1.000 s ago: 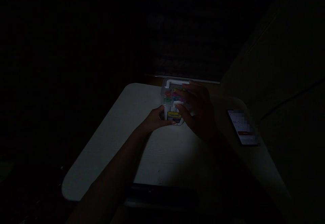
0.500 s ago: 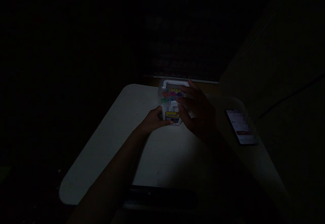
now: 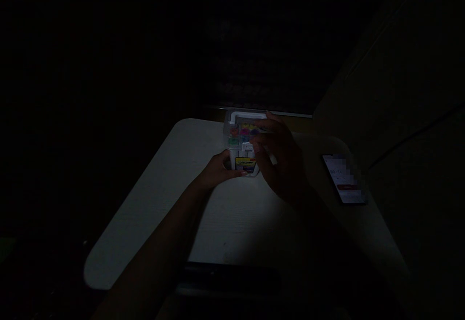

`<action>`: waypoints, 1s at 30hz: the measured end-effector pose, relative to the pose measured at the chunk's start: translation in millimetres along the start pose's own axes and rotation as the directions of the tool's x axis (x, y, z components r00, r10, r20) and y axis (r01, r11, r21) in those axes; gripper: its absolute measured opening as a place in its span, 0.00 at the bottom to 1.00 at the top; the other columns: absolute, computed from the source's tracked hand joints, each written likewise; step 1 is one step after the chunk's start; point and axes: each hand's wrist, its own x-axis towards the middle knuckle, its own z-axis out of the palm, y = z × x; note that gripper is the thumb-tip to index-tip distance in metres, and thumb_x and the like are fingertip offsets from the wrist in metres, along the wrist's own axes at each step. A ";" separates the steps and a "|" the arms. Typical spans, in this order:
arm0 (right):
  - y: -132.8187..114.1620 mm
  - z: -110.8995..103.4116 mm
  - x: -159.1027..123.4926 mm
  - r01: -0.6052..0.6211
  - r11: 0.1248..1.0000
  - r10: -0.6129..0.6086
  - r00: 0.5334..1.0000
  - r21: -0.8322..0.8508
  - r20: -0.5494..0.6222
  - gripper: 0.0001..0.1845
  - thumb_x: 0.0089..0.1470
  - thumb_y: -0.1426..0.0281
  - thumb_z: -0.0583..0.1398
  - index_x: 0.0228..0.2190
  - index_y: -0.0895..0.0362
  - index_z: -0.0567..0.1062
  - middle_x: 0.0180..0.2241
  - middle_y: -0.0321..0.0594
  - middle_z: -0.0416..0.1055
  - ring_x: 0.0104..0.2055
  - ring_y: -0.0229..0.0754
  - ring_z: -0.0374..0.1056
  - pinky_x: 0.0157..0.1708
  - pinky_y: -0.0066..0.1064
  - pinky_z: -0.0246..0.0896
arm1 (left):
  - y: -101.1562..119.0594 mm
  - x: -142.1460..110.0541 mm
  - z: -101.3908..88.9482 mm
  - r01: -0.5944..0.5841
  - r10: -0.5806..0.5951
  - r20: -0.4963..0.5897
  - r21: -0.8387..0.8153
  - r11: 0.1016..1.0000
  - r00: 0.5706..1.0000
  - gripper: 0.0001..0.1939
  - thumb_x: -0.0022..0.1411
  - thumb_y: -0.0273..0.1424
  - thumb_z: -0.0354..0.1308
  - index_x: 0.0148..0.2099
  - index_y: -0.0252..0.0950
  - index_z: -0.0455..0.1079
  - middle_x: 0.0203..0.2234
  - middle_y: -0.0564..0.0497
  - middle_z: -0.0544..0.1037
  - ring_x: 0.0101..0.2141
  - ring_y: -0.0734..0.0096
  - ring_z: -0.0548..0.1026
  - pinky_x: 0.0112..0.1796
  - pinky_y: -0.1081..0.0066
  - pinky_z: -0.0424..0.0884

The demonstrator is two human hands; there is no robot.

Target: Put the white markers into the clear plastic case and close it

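Observation:
A small plastic case [image 3: 244,157] stands upright on the white table [image 3: 145,204], near its far edge. It has a clear lid, a white carry handle, a white front latch and a yellow-and-dark label. Through the lid show several round tops in red, green, yellow, pink, blue and purple. My left hand [image 3: 216,170] grips the lower left of the case, thumb across the front below the label. My right hand [image 3: 278,153] curls over the lid's right front side, with thumb and a finger at the latch and other fingers near the handle. Shadow hides part of the right hand.
A phone [image 3: 343,179] with a lit screen lies on the table at the right. A dark long object [image 3: 228,277] is at the near edge. A wall [image 3: 407,116] rises along the right, with a dark cable. Surroundings are very dark.
Both hands and the case have shifted slightly left in the picture. Their hold on the case looks much the same.

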 end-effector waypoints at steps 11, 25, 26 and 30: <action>1.4 6.5 -4.3 0.026 0.998 -0.024 0.998 -0.048 0.050 0.05 0.53 0.76 0.53 0.28 0.55 0.66 0.48 0.43 0.61 0.60 0.47 0.53 0.57 0.46 0.55 | 3.4 -0.7 -1.4 -0.047 0.048 -0.002 0.052 0.998 0.999 0.28 0.41 0.38 0.68 0.43 0.31 0.67 0.39 0.44 0.77 0.41 0.58 0.75 0.41 0.64 0.72; 37.8 -14.9 -2.8 -0.066 0.997 0.060 0.986 0.034 0.154 0.30 0.50 0.56 0.60 0.53 0.53 0.62 0.56 0.46 0.60 0.59 0.50 0.56 0.56 0.45 0.56 | -1.1 0.0 -1.9 0.047 -0.045 0.061 -0.047 0.998 0.997 0.29 0.36 0.36 0.71 0.43 0.31 0.70 0.38 0.43 0.78 0.39 0.57 0.77 0.43 0.58 0.72; 39.5 -15.5 -3.9 -0.100 0.993 0.089 0.982 0.059 0.167 0.32 0.49 0.55 0.60 0.53 0.53 0.62 0.56 0.46 0.60 0.58 0.49 0.58 0.54 0.43 0.59 | -1.0 0.1 -2.1 0.055 -0.052 0.070 -0.048 0.997 0.996 0.29 0.36 0.36 0.71 0.42 0.31 0.70 0.38 0.44 0.79 0.39 0.57 0.77 0.43 0.58 0.72; 35.3 -17.4 -4.8 -0.206 0.971 0.191 0.974 0.124 0.126 0.33 0.44 0.55 0.64 0.51 0.53 0.65 0.51 0.43 0.67 0.51 0.46 0.66 0.46 0.37 0.67 | 2.6 -0.7 -2.3 0.081 -0.077 0.101 -0.038 0.996 0.992 0.28 0.35 0.36 0.71 0.40 0.30 0.70 0.36 0.44 0.79 0.39 0.56 0.76 0.43 0.58 0.72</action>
